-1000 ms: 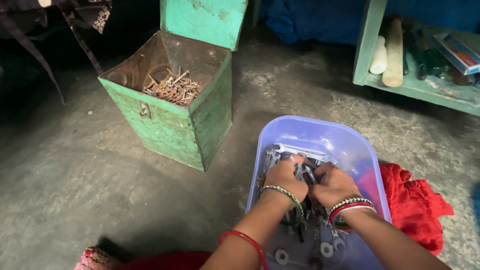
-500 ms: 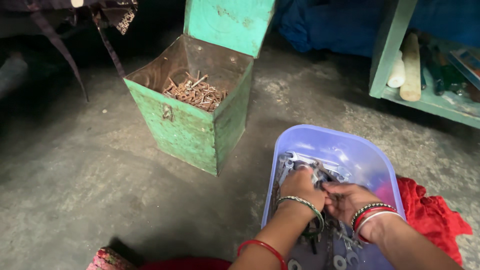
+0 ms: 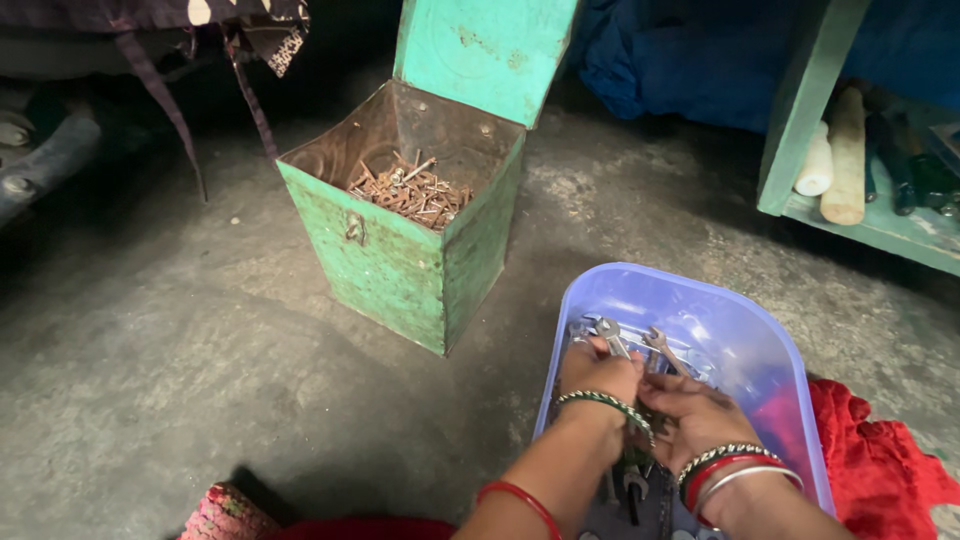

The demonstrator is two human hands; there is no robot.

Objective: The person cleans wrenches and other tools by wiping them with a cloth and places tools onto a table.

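Note:
Both my hands are down inside a translucent blue plastic tub (image 3: 745, 330) on the concrete floor. The tub holds several steel wrenches (image 3: 668, 352) in a loose heap. My left hand (image 3: 598, 375) is closed around a bunch of wrenches, whose open-ended heads stick up past its fingers. My right hand (image 3: 695, 415) grips the same bunch just to the right, fingers curled over the shafts. Both wrists carry bangles. More wrench ends (image 3: 634, 484) show below my wrists.
An open green metal box (image 3: 400, 255) with rusty nails and bolts (image 3: 412, 190) stands to the upper left, lid up. A red cloth (image 3: 880, 460) lies right of the tub. A green shelf (image 3: 880, 225) with wooden handles (image 3: 846, 160) sits at upper right.
The view has shifted, so the box and tub sit further right and lower. My hands have drawn together on the bunch and lifted wrench heads above the heap.

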